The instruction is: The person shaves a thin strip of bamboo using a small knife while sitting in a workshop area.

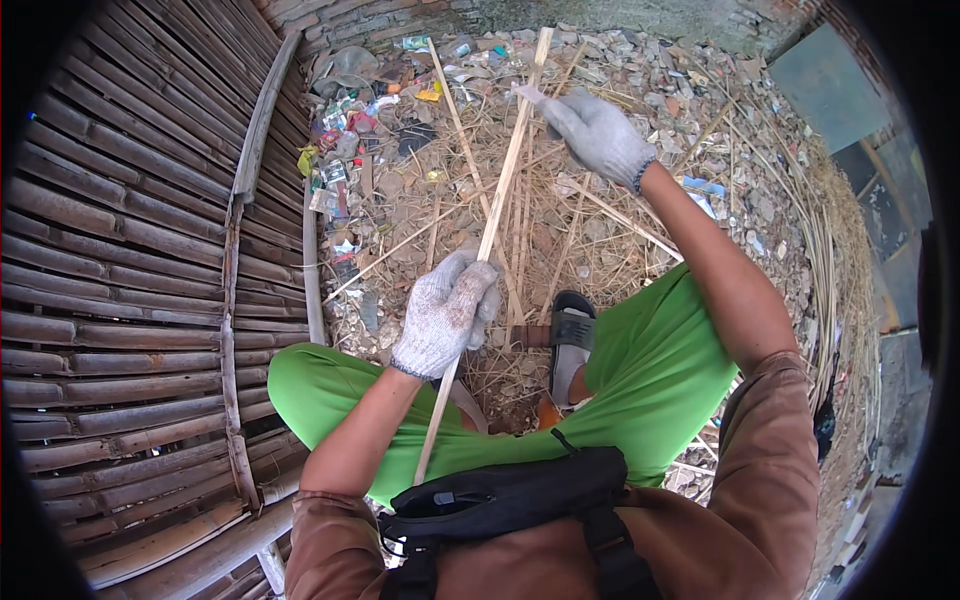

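Observation:
A long pale split bamboo strip (508, 175) slants from between my knees up to the far wall side. My left hand (447, 308), in a stained white knit glove, is closed around its middle. Beside the strip's far part is my right hand (600, 135), gloved too, with its fingers curled in. A small pale flat tip (528, 93) sticks out at its thumb side, against the strip; whether it is a held thing or part of the glove I cannot tell. Other bamboo strips (458, 122) lie on the ground beyond my hands.
A bamboo slat wall (130, 240) stands at the left. Rubble, shavings and litter (345, 150) cover the ground. A brown cylindrical piece (531, 336) lies by my sandal (572, 335). A black bag (510, 490) sits at my waist. Long thin strips (815, 260) lie at the right.

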`<state>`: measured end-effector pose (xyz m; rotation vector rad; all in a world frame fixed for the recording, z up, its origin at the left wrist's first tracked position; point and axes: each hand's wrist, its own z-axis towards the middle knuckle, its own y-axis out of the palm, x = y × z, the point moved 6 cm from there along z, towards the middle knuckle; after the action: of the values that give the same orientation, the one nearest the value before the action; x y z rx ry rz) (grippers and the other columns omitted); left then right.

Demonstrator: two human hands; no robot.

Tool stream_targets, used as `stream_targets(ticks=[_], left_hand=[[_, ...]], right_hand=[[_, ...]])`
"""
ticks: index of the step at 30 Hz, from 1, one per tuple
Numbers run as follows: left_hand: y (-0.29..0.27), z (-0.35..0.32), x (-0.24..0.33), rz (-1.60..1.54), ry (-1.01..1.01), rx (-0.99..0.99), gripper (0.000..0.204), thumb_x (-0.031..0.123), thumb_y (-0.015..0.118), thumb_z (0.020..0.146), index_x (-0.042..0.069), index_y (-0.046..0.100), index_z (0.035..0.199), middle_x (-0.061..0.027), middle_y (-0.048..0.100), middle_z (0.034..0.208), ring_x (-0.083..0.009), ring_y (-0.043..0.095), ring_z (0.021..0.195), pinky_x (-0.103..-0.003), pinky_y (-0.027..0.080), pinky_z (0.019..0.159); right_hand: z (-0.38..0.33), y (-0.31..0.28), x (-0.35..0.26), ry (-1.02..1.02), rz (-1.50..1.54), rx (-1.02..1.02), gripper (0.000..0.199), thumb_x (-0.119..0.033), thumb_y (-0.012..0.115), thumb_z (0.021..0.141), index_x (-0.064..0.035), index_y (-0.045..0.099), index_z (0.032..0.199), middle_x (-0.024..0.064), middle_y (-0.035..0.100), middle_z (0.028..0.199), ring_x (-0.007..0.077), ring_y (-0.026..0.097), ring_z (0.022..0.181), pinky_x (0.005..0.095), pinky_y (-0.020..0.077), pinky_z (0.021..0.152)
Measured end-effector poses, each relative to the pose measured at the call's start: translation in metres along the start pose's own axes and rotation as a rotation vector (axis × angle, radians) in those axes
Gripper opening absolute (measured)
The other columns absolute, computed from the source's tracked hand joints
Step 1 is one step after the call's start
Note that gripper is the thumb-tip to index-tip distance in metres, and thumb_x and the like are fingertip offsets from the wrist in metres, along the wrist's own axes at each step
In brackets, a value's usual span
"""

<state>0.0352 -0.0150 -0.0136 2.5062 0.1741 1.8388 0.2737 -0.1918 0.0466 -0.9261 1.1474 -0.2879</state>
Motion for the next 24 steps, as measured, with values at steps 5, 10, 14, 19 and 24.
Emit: stream_targets(ticks=[5, 10, 14, 19, 24], left_hand=[[0.004, 0.005, 0.001, 0.037, 0.003, -0.078, 0.027, 0.025, 0.057, 0.113, -0.001, 0.064, 0.118, -0.0011, 0.062, 0.071, -0.0078, 0.051, 0.045, -0.022, 0.041, 0.042], [0.009, 0.003, -0.007, -0.043, -0.073, -0.192, 0.028, 0.026, 0.058, 0.113, -0.001, 0.065, 0.119, -0.0025, 0.064, 0.073, -0.0094, 0.055, 0.046, -0.023, 0.044, 0.044], [0.007, -0.002, -0.011, -0.036, -0.117, -0.245, 0.028, 0.026, 0.058, 0.112, 0.0, 0.067, 0.121, -0.0031, 0.066, 0.074, -0.0099, 0.057, 0.047, -0.024, 0.046, 0.045], [0.004, -0.005, -0.023, -0.062, -0.167, -0.264, 0.027, 0.023, 0.056, 0.112, 0.001, 0.066, 0.124, -0.004, 0.067, 0.077, -0.0089, 0.059, 0.051, -0.023, 0.048, 0.047], [-0.002, 0.0, -0.02, -0.076, -0.106, -0.188, 0.032, 0.021, 0.054, 0.111, 0.001, 0.064, 0.134, -0.0055, 0.071, 0.083, -0.0072, 0.056, 0.052, -0.022, 0.046, 0.046]], right_hand=[[-0.012, 0.022, -0.013, 0.212, 0.523, -0.029, 0.046, -0.054, 0.071, 0.101, -0.0081, 0.068, 0.098, 0.0008, 0.061, 0.07, 0.0095, 0.057, 0.054, 0.028, 0.0484, 0.051], [0.009, -0.005, 0.011, 0.216, 0.601, 0.162, 0.038, -0.043, 0.078, 0.099, -0.0065, 0.071, 0.109, -0.0028, 0.059, 0.072, 0.0069, 0.055, 0.054, 0.0254, 0.0454, 0.049], [0.033, -0.056, 0.083, 0.185, 0.637, 0.276, 0.038, -0.043, 0.078, 0.1, -0.0069, 0.067, 0.107, -0.0034, 0.057, 0.07, 0.0067, 0.053, 0.051, 0.0243, 0.0447, 0.045], [0.025, -0.046, 0.092, 0.309, 0.37, 0.162, 0.045, -0.052, 0.066, 0.106, -0.0068, 0.065, 0.106, -0.0015, 0.058, 0.069, 0.0072, 0.051, 0.047, 0.0264, 0.0421, 0.041], [0.004, 0.026, 0.044, 0.0, -0.252, -0.052, 0.04, -0.04, 0.055, 0.108, -0.0047, 0.065, 0.122, 0.0177, 0.074, 0.099, 0.0376, 0.074, 0.092, 0.0484, 0.0584, 0.083]])
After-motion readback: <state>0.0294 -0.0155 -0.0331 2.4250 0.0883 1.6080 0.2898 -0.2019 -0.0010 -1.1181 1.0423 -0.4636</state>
